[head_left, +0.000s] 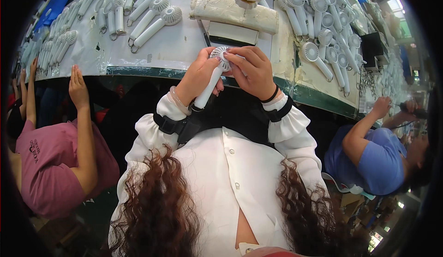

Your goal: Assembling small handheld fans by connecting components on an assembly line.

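Observation:
Just in front of the table's near edge I hold a white handheld fan (211, 85), tilted, its round slatted head up and its handle end down toward my left wrist. My left hand (197, 72) is closed round the fan's neck and upper handle, the thumb on the rim of the head. Fingers of my right hand (254, 72) are bent against the head's right side, thumb and fingertips on the grille. Whether anything small sits between those fingertips is hidden.
White handheld fans (154, 22) lie at the left, with a heap of more fans (323, 22) at the right. Ahead stands a wrapped cream bar (233, 13) on the table (170, 49). A co-worker in pink (60, 165) sits left, another in blue (374, 160) right.

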`<state>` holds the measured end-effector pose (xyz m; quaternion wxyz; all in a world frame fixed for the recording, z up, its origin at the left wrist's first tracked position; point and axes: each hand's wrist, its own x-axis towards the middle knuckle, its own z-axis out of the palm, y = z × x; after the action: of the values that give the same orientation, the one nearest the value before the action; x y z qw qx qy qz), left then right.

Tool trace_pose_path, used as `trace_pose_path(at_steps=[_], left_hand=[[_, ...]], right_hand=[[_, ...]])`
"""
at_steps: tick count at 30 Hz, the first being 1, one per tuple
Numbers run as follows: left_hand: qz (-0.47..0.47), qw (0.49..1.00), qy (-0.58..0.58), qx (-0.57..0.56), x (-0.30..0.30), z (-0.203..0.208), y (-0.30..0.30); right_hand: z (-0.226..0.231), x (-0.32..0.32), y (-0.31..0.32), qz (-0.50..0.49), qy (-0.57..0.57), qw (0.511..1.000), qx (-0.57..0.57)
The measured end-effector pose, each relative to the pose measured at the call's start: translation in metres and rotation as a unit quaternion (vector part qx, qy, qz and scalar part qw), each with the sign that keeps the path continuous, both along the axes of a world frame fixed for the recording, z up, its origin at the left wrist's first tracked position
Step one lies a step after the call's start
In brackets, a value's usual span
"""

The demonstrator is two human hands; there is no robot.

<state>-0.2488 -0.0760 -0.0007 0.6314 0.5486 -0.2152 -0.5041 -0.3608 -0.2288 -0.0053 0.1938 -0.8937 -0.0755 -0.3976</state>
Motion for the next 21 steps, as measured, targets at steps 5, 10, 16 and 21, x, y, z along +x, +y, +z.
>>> trace_pose_path(at_steps=[5, 10, 16, 21], left_hand=[[0.005, 0.998, -0.053, 0.02, 0.006, 0.009, 0.005], [0.017, 0.999, -0.038, 0.021, -0.004, -0.022, 0.01], [-0.012, 0.997, -0.071, -0.035, -0.022, -0.01, 0.014], [-0.024, 0.995, -0.079, -0.062, -0.02, -0.004, 0.013]], right_hand=[[0.008, 0.009, 0.004, 0.005, -0.007, 1.0, -0.025], [0.0, -0.005, 0.013, 0.013, 0.03, 0.999, -0.006], [0.019, -0.021, 0.027, -0.009, 0.043, 0.986, 0.162], [0.006, -0.013, 0.022, 0.004, 0.08, 0.952, 0.295]])
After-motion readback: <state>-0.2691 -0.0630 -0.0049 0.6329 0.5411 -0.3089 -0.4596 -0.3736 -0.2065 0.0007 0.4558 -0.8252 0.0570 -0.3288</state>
